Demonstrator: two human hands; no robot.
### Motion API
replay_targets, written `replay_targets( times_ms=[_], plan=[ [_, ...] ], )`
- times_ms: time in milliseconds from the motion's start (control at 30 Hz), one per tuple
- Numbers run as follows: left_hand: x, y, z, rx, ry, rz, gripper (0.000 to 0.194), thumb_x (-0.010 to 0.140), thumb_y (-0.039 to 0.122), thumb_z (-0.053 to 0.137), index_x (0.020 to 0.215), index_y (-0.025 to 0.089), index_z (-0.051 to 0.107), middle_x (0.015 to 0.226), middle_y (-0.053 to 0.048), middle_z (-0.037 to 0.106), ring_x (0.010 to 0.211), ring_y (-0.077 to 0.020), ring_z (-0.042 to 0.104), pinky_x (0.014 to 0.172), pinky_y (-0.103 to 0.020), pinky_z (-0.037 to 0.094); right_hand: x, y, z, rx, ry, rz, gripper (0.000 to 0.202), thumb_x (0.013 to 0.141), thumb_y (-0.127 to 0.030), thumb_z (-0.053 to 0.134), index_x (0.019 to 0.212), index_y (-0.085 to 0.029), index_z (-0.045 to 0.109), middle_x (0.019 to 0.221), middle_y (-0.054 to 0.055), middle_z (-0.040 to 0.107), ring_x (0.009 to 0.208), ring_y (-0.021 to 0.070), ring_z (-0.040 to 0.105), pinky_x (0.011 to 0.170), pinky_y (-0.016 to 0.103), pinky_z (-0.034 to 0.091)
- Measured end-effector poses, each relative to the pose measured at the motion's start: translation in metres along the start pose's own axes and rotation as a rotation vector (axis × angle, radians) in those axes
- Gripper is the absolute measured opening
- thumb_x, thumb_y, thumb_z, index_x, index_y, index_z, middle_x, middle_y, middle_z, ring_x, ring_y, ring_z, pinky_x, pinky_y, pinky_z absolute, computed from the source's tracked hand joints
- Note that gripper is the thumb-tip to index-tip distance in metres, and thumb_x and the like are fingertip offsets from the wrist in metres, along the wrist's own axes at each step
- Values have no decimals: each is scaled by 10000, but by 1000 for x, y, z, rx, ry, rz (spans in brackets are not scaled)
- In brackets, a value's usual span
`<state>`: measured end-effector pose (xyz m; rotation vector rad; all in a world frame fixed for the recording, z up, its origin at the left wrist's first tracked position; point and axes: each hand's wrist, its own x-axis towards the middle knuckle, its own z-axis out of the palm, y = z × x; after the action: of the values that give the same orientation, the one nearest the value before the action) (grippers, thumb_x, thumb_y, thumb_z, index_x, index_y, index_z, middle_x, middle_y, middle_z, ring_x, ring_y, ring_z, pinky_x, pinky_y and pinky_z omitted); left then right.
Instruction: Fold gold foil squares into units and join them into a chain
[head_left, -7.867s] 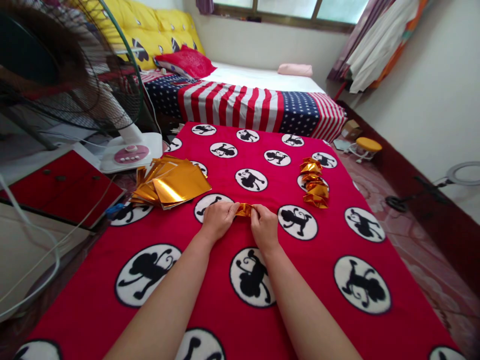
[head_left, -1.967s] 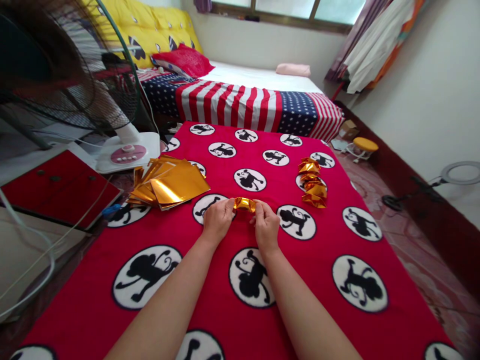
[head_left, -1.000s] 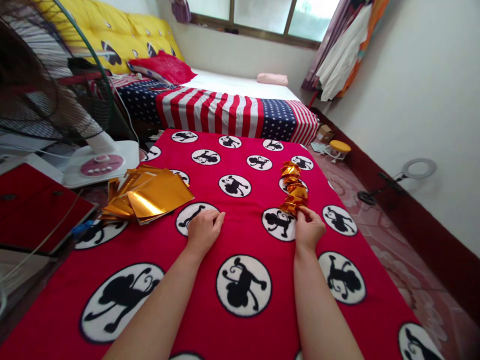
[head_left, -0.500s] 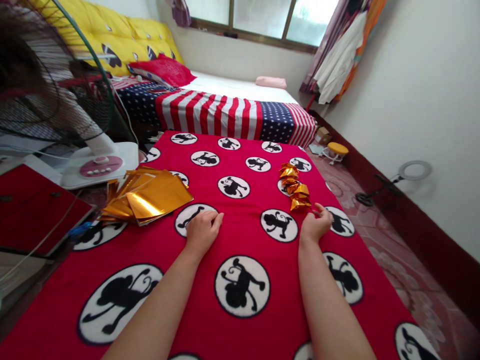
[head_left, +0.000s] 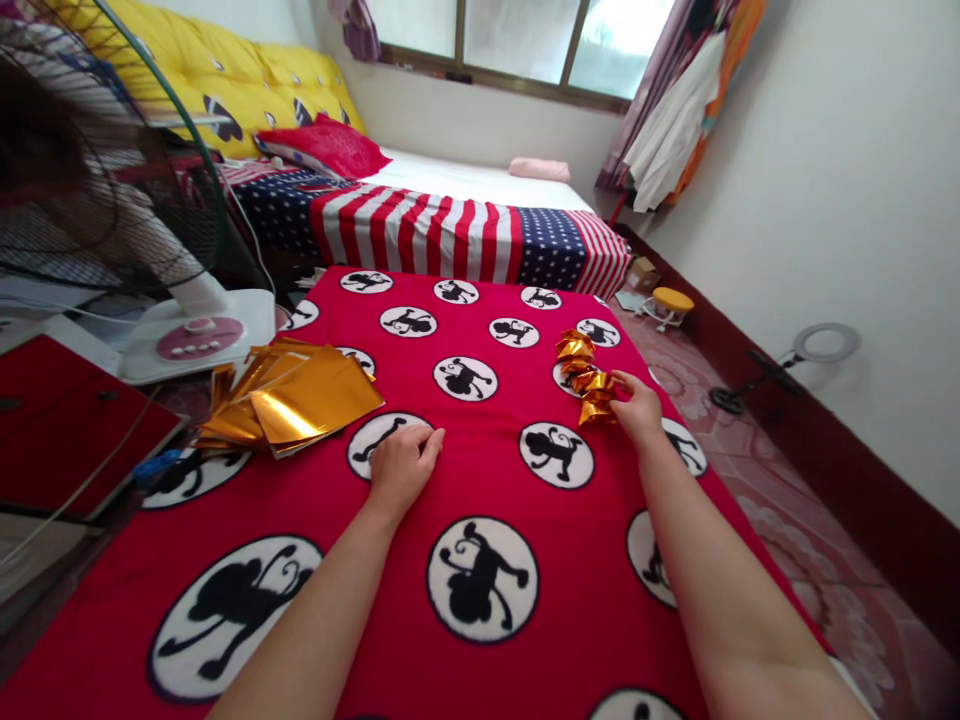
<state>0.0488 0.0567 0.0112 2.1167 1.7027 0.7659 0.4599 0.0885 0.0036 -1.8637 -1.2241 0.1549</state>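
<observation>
My left hand [head_left: 405, 460] rests on the red cloth [head_left: 480, 465] with its fingers curled together; nothing shows in it. To its upper left lies a fanned pile of gold foil sheets [head_left: 319, 397]. On the right, a row of folded gold foil pieces [head_left: 577, 348] runs away from me. My right hand [head_left: 637, 405] is at the right side of the nearest pieces, its thumb and index finger apart and touching or almost touching their edge. The other fingers of that hand are partly hidden.
A fan [head_left: 199, 325] stands at the left by a red box [head_left: 67, 425]. Behind the cloth is a bed [head_left: 450, 235] with a red pillow [head_left: 330, 148]. A yellow stool [head_left: 673, 300] and a ring light [head_left: 825, 343] stand on the right.
My right hand has moved up and is now beside the nearest folded gold pieces, with its fingers pointing left. My left hand has stayed in place.
</observation>
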Motion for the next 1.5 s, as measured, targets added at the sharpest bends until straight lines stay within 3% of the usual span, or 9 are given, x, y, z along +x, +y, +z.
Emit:
replay_targets(
  times_ms=[167,333,533,767,1000,1167,1267,1400,1500],
  plan=[
    [0,0,0,-5,0,5,388,931,406,456,636,205,610,733,-20,680,703,-151,586,632,-268,320,3,1,1,-67,-62,20,538,595,-110,595,1112,-199,710,910,50,758,886,244,700,828,394,557],
    [-1,1,-2,0,-4,9,380,933,399,453,644,206,607,731,-25,682,705,-159,584,628,-271,316,1,-5,-3,-132,-38,32,516,640,-163,618,1147,-204,705,892,57,761,877,248,696,831,403,535],
    [0,0,0,-4,-7,22,389,940,394,444,635,206,594,740,-29,680,724,-162,590,642,-267,331,2,-18,-6,-171,111,-22,365,720,-271,579,1028,-182,753,880,86,762,823,249,700,756,367,531],
    [0,0,0,-11,-10,10,392,939,404,444,638,204,597,731,-25,677,704,-156,584,626,-273,318,4,-28,-6,-194,235,-8,328,731,-273,554,950,-178,779,847,92,762,755,237,691,724,345,520],
    [0,-1,1,-15,-11,3,392,937,406,444,644,207,613,742,-28,684,715,-160,591,632,-267,329,0,-18,-2,-109,199,46,324,694,-312,594,914,-165,782,809,89,757,712,221,666,700,324,509],
    [0,-1,0,-19,-12,0,388,936,400,450,641,206,609,746,-30,683,718,-159,595,636,-264,335,-11,-16,-6,-173,198,130,244,607,-296,625,777,-184,760,687,58,715,631,208,611,683,339,497],
    [0,0,0,-16,-12,-5,383,934,398,456,639,208,609,746,-28,685,719,-160,594,632,-264,332,-17,-18,-9,-224,203,175,252,587,-277,619,790,-188,741,706,55,698,636,207,592,703,359,494],
    [0,1,-1,-16,-12,-8,383,931,399,456,639,210,617,743,-29,687,723,-164,592,630,-266,327,-13,-27,-8,-167,241,15,350,632,-257,568,932,-165,721,857,79,707,758,222,627,761,360,502],
    [0,1,-1,-15,-14,-11,382,930,399,457,641,208,620,744,-28,688,723,-163,593,631,-266,328,-3,-37,-2,-187,175,-162,413,671,-257,566,1045,-158,711,984,96,713,860,230,632,831,370,497]
  ],
)
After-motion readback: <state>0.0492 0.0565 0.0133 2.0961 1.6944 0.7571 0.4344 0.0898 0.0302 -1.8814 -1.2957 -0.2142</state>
